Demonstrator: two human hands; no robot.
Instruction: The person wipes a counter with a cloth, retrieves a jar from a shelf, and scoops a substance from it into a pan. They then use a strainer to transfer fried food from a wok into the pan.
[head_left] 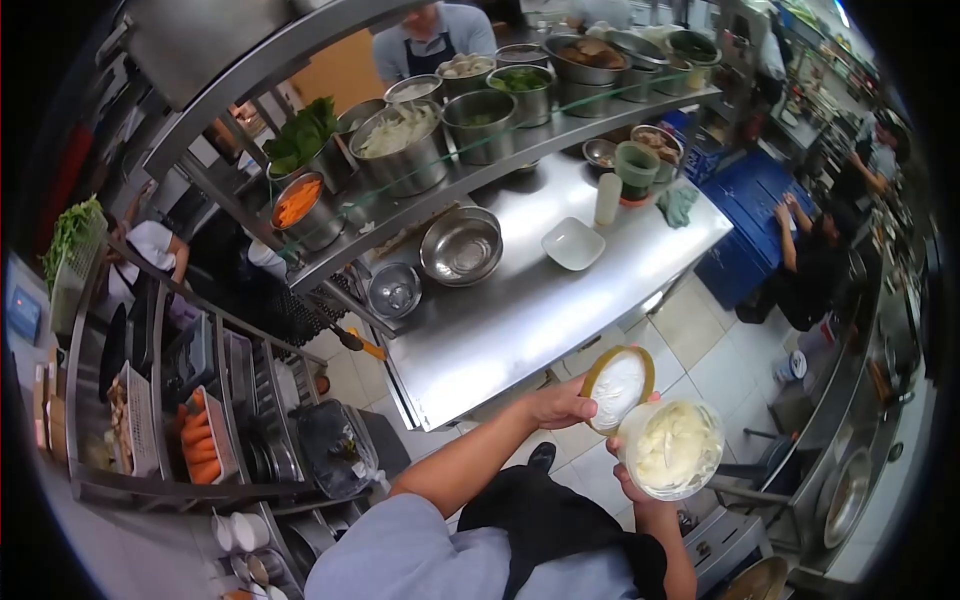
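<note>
My left hand (562,404) grips the edge of a round lid (619,388) with a yellow-green rim and a white inner face, which is tilted up. Close beside it, my right hand (632,478) holds a clear round tub (672,449) from its left side; pale, creamy contents show through the open top. The lid is off the tub, near its upper left edge. Both hands are in front of my body, past the near edge of the steel table (500,345).
On the table are a square white bowl (573,244), metal bowls (461,246), a squeeze bottle (607,199) and a green cloth (677,205). The shelf (440,192) above holds several food pots. A crouching person (815,255) is by blue crates (745,215); other people stand behind the shelf.
</note>
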